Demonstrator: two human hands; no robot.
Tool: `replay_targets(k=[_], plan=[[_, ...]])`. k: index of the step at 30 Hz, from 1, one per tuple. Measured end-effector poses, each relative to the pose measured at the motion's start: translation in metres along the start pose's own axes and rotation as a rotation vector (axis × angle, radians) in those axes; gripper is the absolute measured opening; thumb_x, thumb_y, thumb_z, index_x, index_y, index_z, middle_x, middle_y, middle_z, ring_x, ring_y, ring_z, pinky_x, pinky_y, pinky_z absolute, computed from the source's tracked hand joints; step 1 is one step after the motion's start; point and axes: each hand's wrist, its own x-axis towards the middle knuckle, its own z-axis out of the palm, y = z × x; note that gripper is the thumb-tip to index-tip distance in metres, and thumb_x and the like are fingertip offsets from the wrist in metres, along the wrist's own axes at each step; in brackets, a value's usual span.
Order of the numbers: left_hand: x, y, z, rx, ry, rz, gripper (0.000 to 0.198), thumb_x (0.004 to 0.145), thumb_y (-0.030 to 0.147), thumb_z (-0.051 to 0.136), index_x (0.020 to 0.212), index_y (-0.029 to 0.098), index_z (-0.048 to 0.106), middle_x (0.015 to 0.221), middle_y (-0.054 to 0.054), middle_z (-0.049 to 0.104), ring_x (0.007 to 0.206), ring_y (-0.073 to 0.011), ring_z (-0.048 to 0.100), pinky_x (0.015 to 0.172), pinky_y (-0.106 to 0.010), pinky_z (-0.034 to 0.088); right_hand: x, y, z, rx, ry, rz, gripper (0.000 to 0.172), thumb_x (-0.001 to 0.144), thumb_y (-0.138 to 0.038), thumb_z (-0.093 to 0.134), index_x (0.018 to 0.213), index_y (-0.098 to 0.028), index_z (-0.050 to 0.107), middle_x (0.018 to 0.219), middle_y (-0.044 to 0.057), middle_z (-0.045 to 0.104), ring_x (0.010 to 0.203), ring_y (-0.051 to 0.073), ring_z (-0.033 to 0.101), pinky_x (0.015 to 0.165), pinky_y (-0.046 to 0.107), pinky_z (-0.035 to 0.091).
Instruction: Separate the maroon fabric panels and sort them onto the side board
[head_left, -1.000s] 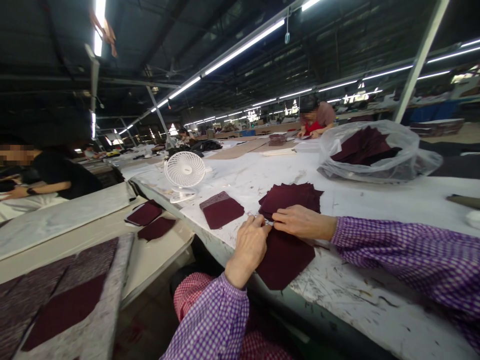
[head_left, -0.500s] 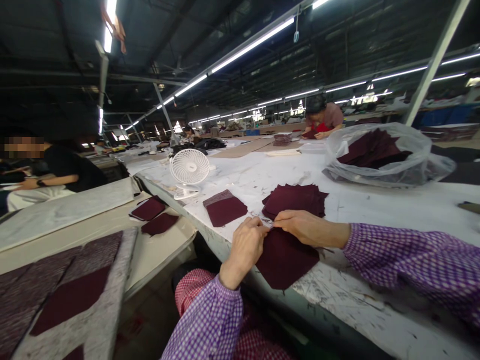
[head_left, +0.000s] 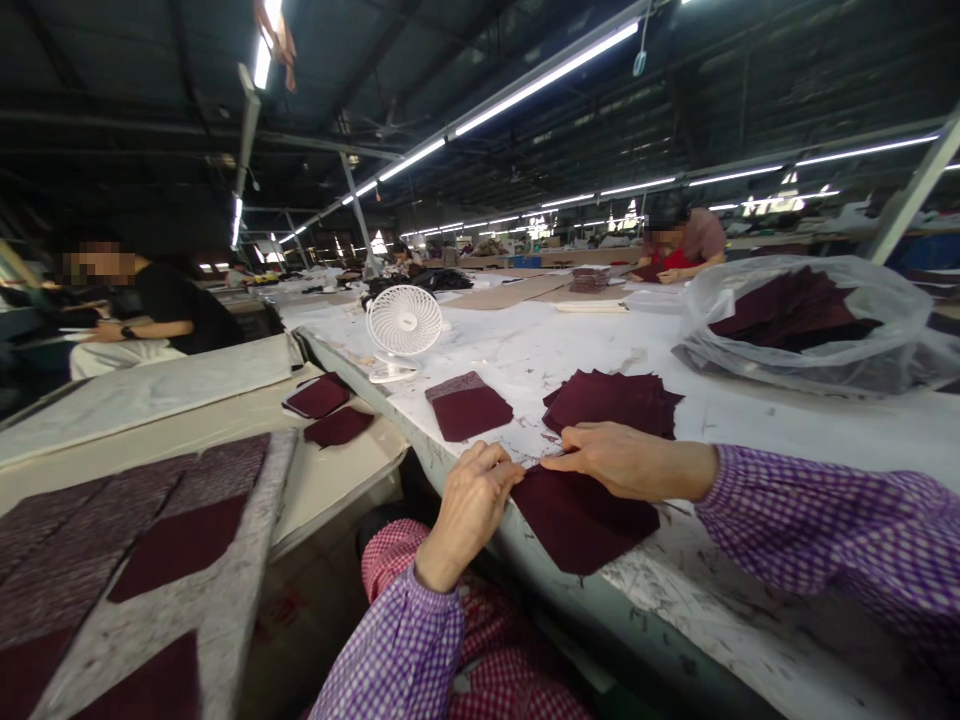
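Observation:
A maroon fabric piece (head_left: 581,525) lies at the table's front edge, its lower corner reaching over that edge. My left hand (head_left: 472,505) is closed in a pinch at the piece's upper left corner. Along the upper edge, my right hand (head_left: 626,460) has its thumb and index finger together on the cloth, pointing towards the left fingers. Just behind the right hand sits a fanned stack of maroon pieces (head_left: 611,398). To its left lies another maroon piece (head_left: 471,412) with a speckled band at the top.
A white fan (head_left: 405,322) stands on the white-covered table (head_left: 510,350). At the right, a clear plastic bag (head_left: 825,375) holds more maroon pieces. A lower side table (head_left: 345,480) and a board with fabric panels (head_left: 187,545) are on the left. Two co-workers sit farther off.
My view has turned slightly left, so the surroundings appear shifted right. My left hand has drawn away from my right along the fabric's upper edge, leaving a gap between the fingertips.

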Motion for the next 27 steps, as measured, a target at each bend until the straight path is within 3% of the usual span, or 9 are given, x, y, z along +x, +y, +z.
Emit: replay_targets(k=[3,7,12,15,19,21,24,27], plan=[[-0.002,0.0,-0.002,-0.009,-0.013,0.021,0.026,0.092,0.025,0.042,0.086,0.019,0.066,0.078,-0.004,0.057,0.077,-0.0169,0.047,0.07,-0.03,0.04,0.008,-0.006,-0.01,-0.111,-0.098,-0.028,0.058,0.076,0.0,0.039,0.127,-0.022,0.053,0.09,0.011,0.058,0.074,0.017,0.053,0.068,0.028,0.041],[-0.006,-0.004,-0.006,-0.19,0.01,-0.05,0.019,0.09,0.023,0.046,0.086,0.017,0.063,0.081,-0.005,0.057,0.081,-0.0169,0.05,0.073,-0.029,0.042,0.016,-0.014,-0.019,-0.183,-0.159,-0.065,0.057,0.079,-0.002,0.04,0.131,-0.023,0.05,0.083,0.01,0.059,0.066,0.015,0.051,0.058,0.025,0.035],[-0.01,-0.015,-0.013,-0.35,-0.003,-0.115,0.016,0.088,0.024,0.049,0.08,0.017,0.062,0.082,-0.004,0.059,0.081,-0.0166,0.054,0.076,-0.03,0.043,0.021,-0.023,-0.016,-0.267,-0.127,-0.062,0.059,0.082,-0.005,0.04,0.135,-0.03,0.044,0.084,0.009,0.06,0.06,0.013,0.049,0.052,0.025,0.026],[-0.011,-0.024,-0.017,-0.383,0.067,-0.201,0.014,0.087,0.022,0.05,0.079,0.017,0.061,0.081,-0.003,0.06,0.079,-0.0157,0.056,0.074,-0.028,0.044,0.021,-0.017,-0.012,-0.251,-0.073,-0.045,0.052,0.086,-0.011,0.041,0.134,-0.031,0.044,0.088,0.009,0.059,0.057,0.012,0.047,0.052,0.025,0.026],[-0.001,-0.036,-0.015,-0.21,0.162,-0.243,0.01,0.083,0.018,0.053,0.084,0.018,0.062,0.086,-0.004,0.062,0.085,-0.0178,0.055,0.08,-0.032,0.044,0.025,0.002,-0.009,0.022,-0.083,0.108,0.039,0.083,-0.024,0.053,0.122,-0.022,0.053,0.093,0.007,0.06,0.071,0.015,0.053,0.062,0.025,0.035],[0.009,-0.042,-0.011,-0.097,0.131,-0.229,0.012,0.08,0.019,0.057,0.09,0.018,0.062,0.09,-0.004,0.061,0.089,-0.0195,0.053,0.083,-0.035,0.043,0.028,0.01,-0.007,0.198,-0.125,0.15,0.029,0.08,-0.025,0.057,0.108,-0.019,0.059,0.085,0.004,0.061,0.076,0.016,0.054,0.068,0.026,0.038],[0.027,-0.051,-0.004,0.058,0.037,-0.21,0.02,0.077,0.024,0.063,0.095,0.017,0.061,0.094,-0.006,0.06,0.092,-0.0211,0.051,0.085,-0.037,0.043,0.032,0.021,-0.005,0.333,-0.096,0.084,0.012,0.076,-0.023,0.057,0.086,-0.016,0.06,0.08,0.003,0.059,0.078,0.016,0.053,0.071,0.027,0.039],[0.043,-0.055,0.002,0.174,-0.054,-0.222,0.023,0.077,0.029,0.063,0.096,0.016,0.061,0.095,-0.007,0.06,0.094,-0.0219,0.051,0.087,-0.037,0.042,0.031,0.041,-0.007,0.42,-0.015,0.074,0.013,0.078,-0.027,0.053,0.08,-0.016,0.058,0.079,0.003,0.059,0.071,0.015,0.052,0.066,0.026,0.039]])
